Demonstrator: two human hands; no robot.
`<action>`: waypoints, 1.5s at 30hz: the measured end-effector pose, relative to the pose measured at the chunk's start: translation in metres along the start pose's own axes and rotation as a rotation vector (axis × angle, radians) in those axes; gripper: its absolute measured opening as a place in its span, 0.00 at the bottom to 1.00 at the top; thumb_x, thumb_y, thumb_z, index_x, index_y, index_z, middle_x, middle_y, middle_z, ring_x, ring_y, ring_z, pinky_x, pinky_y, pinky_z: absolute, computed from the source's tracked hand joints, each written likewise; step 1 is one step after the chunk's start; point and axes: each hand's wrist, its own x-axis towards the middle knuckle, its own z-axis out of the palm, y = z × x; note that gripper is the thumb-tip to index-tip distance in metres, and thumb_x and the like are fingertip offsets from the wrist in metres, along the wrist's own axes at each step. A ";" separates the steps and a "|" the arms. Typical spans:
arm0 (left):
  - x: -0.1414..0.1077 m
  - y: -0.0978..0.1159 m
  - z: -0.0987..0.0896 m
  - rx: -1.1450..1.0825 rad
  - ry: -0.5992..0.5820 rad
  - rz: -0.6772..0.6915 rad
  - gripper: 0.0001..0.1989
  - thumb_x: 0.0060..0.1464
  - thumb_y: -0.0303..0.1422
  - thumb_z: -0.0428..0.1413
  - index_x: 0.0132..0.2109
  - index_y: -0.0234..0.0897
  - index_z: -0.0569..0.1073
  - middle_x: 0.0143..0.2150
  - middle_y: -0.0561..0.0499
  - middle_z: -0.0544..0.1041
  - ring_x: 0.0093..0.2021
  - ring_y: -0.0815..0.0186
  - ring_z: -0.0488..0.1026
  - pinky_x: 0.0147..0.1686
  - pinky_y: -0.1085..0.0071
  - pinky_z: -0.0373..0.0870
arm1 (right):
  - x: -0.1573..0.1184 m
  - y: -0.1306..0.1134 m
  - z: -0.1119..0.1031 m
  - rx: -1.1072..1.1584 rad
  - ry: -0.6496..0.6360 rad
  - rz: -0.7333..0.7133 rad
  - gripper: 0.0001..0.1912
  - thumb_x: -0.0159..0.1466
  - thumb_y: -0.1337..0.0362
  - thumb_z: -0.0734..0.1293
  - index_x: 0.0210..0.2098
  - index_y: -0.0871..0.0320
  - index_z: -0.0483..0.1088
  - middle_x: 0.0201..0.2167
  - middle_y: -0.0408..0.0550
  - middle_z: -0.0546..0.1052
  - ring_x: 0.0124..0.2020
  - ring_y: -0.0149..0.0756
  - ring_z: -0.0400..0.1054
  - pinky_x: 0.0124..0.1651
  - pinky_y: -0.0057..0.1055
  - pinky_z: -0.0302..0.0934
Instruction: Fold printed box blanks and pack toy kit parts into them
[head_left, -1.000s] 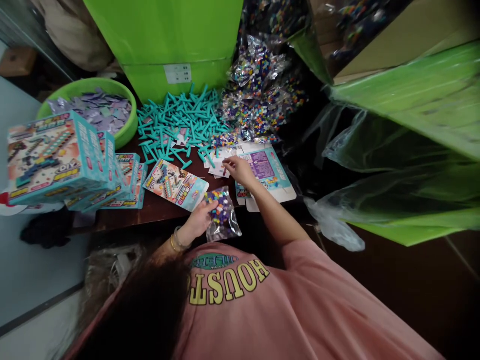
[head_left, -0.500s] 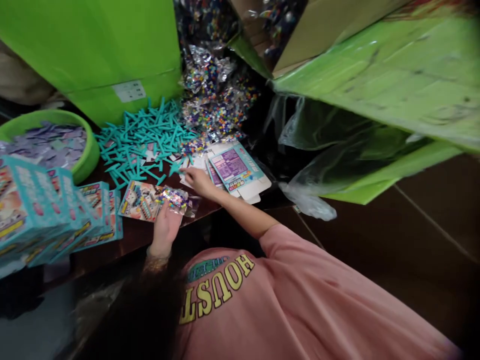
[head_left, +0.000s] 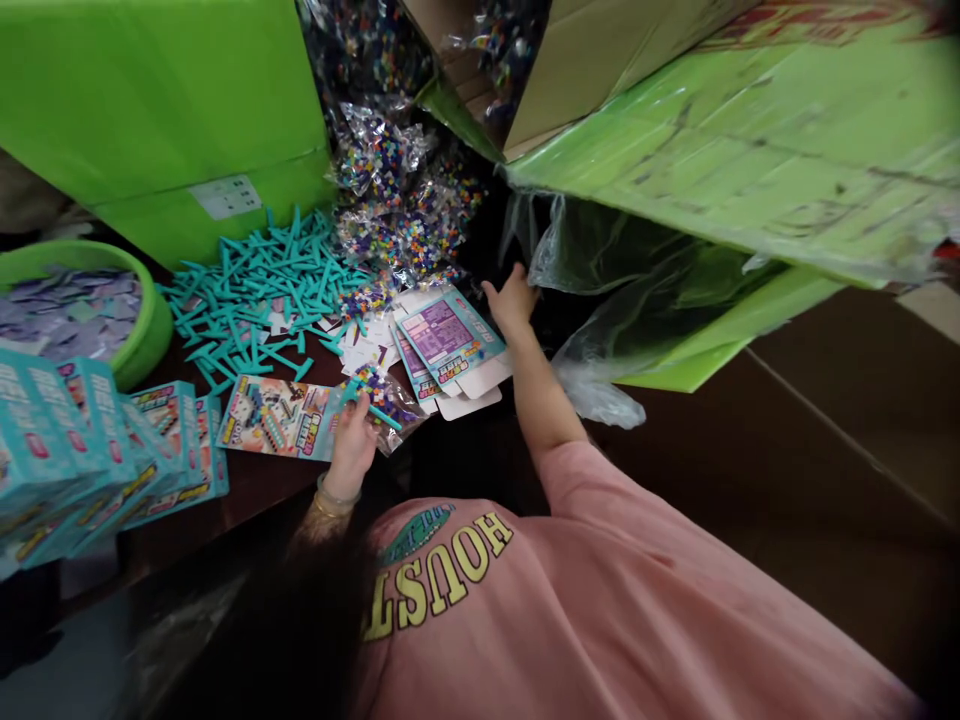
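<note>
Looking down from my head, I see a dark brown table (head_left: 274, 476) across the middle left of the frame, and a brown tiled floor (head_left: 780, 480) at the lower right. A tall green carton (head_left: 165, 120) fills the upper left. Another green carton (head_left: 750, 160) takes the upper right, clear plastic (head_left: 600, 390) hanging beneath it, and its brown inside holds bags of colored beads.

At the left edge, a green basin (head_left: 152, 335) holds purple packets (head_left: 71, 310); below it printed boxes (head_left: 97, 430) stand in a leaning row. Teal sticks (head_left: 277, 275) lie heaped at left of center, next to piled bead bags (head_left: 405, 210).

Near the center, my left hand (head_left: 352, 440) grips a clear bag of beads (head_left: 405, 403) with a teal stick (head_left: 384, 414) across it, beside a printed box (head_left: 279, 415). My right hand (head_left: 514, 302), well apart, is spread near the flattened boxes (head_left: 452, 338).
</note>
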 end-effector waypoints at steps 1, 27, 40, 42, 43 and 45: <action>-0.001 0.000 0.000 -0.005 0.000 -0.007 0.20 0.49 0.39 0.74 0.45 0.38 0.78 0.43 0.51 0.85 0.38 0.66 0.82 0.40 0.70 0.80 | 0.016 0.008 -0.006 -0.027 0.057 0.053 0.17 0.68 0.63 0.68 0.53 0.65 0.73 0.49 0.63 0.78 0.54 0.52 0.71 0.62 0.51 0.61; -0.017 -0.002 -0.003 0.229 0.144 0.437 0.19 0.55 0.45 0.68 0.45 0.37 0.75 0.46 0.47 0.82 0.48 0.59 0.79 0.56 0.61 0.74 | -0.215 -0.065 0.081 0.928 -0.952 0.037 0.30 0.58 0.45 0.73 0.55 0.49 0.69 0.50 0.47 0.77 0.46 0.42 0.74 0.47 0.38 0.73; -0.053 0.041 -0.087 1.454 -0.005 0.774 0.29 0.55 0.24 0.62 0.64 0.42 0.76 0.70 0.39 0.71 0.73 0.40 0.62 0.73 0.38 0.47 | -0.168 -0.006 0.031 0.971 -0.873 0.158 0.25 0.52 0.54 0.79 0.47 0.47 0.72 0.43 0.43 0.79 0.37 0.37 0.73 0.36 0.34 0.69; -0.054 0.060 -0.081 1.281 0.003 0.834 0.22 0.59 0.28 0.61 0.60 0.45 0.80 0.64 0.42 0.77 0.68 0.44 0.69 0.72 0.42 0.53 | -0.179 -0.015 0.037 0.994 -0.979 0.155 0.27 0.51 0.55 0.81 0.47 0.46 0.72 0.43 0.43 0.79 0.37 0.38 0.74 0.35 0.34 0.70; -0.054 0.071 -0.075 1.176 0.027 0.870 0.19 0.60 0.30 0.62 0.58 0.46 0.81 0.61 0.44 0.79 0.65 0.46 0.71 0.72 0.44 0.55 | -0.185 -0.023 0.044 1.017 -1.036 0.158 0.28 0.49 0.55 0.81 0.47 0.46 0.72 0.44 0.43 0.79 0.37 0.38 0.74 0.35 0.34 0.70; -0.054 0.094 -0.061 0.961 0.098 0.926 0.14 0.62 0.36 0.63 0.53 0.44 0.83 0.55 0.44 0.82 0.60 0.49 0.74 0.70 0.49 0.60 | -0.197 -0.043 0.065 1.081 -1.129 0.170 0.31 0.47 0.56 0.82 0.48 0.46 0.72 0.44 0.42 0.79 0.36 0.36 0.74 0.35 0.33 0.71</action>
